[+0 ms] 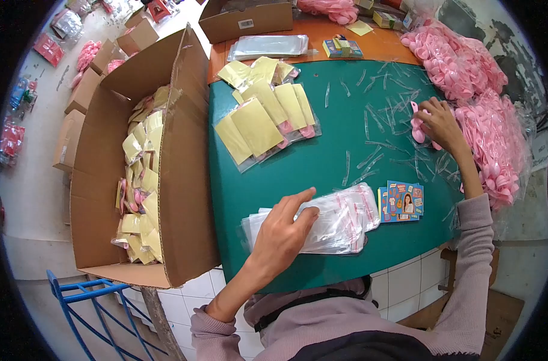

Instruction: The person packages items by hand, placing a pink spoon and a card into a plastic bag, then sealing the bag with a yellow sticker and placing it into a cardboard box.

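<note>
My left hand (284, 228) hovers over or rests lightly on a stack of clear plastic bags (346, 219), thumb and index finger apart, with nothing held. Close to the pink pile, my right hand (440, 124) has its fingers curled onto pink spoon-like plastic pieces (417, 125); its grip is partly hidden. Beside the bags lies a small stack of printed cards (401, 201) with a picture on top. Farther up the green table (322, 162), filled bags with yellow cards (259, 126) overlap, pink ends showing through the plastic.
A tall cardboard box (187, 180) at the left holds many filled bags. Loose clear plastic strips (382, 120) are scattered near my right hand. Large bagged heaps of pink pieces (493, 138) line the right edge. A blue metal frame (93, 295) stands at the lower left.
</note>
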Demonstrator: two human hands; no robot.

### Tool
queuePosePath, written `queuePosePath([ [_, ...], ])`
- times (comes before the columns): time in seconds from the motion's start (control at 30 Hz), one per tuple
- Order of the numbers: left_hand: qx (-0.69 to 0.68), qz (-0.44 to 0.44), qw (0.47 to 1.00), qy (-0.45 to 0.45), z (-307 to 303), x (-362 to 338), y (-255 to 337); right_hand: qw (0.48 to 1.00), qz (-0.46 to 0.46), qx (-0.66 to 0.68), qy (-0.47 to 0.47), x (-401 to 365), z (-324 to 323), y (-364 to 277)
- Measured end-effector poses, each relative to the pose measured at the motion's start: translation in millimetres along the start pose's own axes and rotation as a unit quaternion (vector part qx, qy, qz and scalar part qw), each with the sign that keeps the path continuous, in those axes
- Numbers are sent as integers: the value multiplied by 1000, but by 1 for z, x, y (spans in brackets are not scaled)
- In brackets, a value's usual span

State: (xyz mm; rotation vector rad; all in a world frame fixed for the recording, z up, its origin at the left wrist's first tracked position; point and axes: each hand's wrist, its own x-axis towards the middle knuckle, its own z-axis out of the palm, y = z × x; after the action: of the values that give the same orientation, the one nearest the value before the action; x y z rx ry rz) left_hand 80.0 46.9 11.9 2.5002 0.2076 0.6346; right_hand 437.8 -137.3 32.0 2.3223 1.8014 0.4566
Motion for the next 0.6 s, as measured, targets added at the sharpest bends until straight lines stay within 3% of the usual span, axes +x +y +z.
queuePosePath([
  [0.07,-58,-35,998,-16,-5,2,1,988,39,88,122,0,-7,5],
  [0.1,-118,-72,990,-30,-8,3,3,988,37,89,121,1,-14,4],
  [0.17,-185,-119,974,-59,-19,6,4,934,178,240,195,-2,-38,-1],
  [0.23,-253,-161,950,-92,-25,9,1,910,181,302,221,-9,-58,-14],
  [0.3,-379,-256,880,-129,-27,10,-3,815,305,428,244,-17,-68,-37],
  [0.33,-391,-258,872,-142,-27,11,-5,810,312,425,255,-18,-76,-58],
  [0.4,-429,-266,852,-138,-26,13,-3,747,306,527,267,-26,-84,-97],
  [0.5,-460,-277,831,-144,-22,12,0,730,286,570,246,-36,-96,-146],
  [0.57,-454,-281,831,-157,-20,10,0,634,316,667,232,-37,-99,-171],
  [0.6,-457,-290,826,-156,-19,8,0,632,317,668,232,-37,-100,-178],
])
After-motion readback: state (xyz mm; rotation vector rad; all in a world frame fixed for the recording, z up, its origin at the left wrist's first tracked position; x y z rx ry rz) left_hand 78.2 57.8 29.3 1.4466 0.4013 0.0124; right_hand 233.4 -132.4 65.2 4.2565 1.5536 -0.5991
